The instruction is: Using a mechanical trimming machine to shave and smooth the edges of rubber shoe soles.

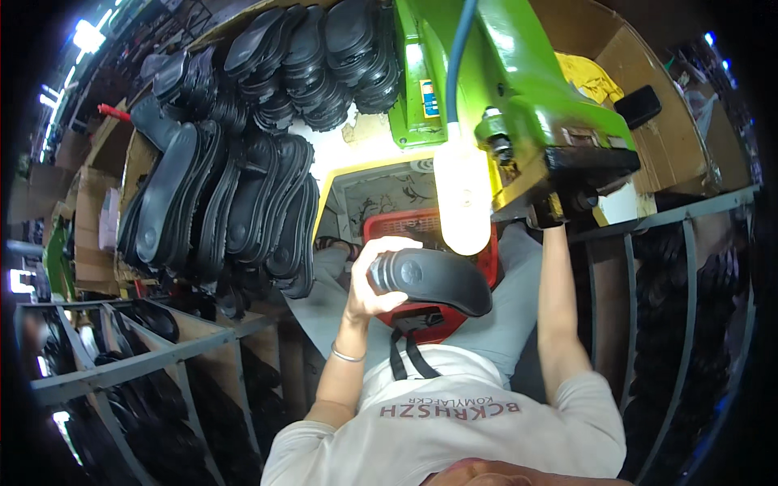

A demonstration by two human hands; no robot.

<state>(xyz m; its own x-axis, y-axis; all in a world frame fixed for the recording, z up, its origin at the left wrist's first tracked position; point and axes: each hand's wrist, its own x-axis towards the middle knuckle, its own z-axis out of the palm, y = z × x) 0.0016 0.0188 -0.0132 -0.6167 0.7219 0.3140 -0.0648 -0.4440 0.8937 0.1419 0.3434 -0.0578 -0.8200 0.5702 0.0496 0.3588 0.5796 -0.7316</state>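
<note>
My left hand [371,282] is wrapped around the heel end of a small stack of black shoe soles [444,280], thumb below and fingers above. The soles lie sideways over my lap, in front of a red plastic basket [442,326]. My right forearm [557,300] reaches up to the head of a green machine [527,57]. The right hand itself is hidden behind the machine's dark lower part [587,166], so its fingers do not show. A glowing lamp [466,198] hangs between the soles and the machine.
Tall piles of black soles [182,190] cover the left of the bench, with more piles [352,49] behind. Grey metal racks [138,368] flank me on both sides. At the far right stands a cardboard box [660,121] with a yellow cloth [587,77].
</note>
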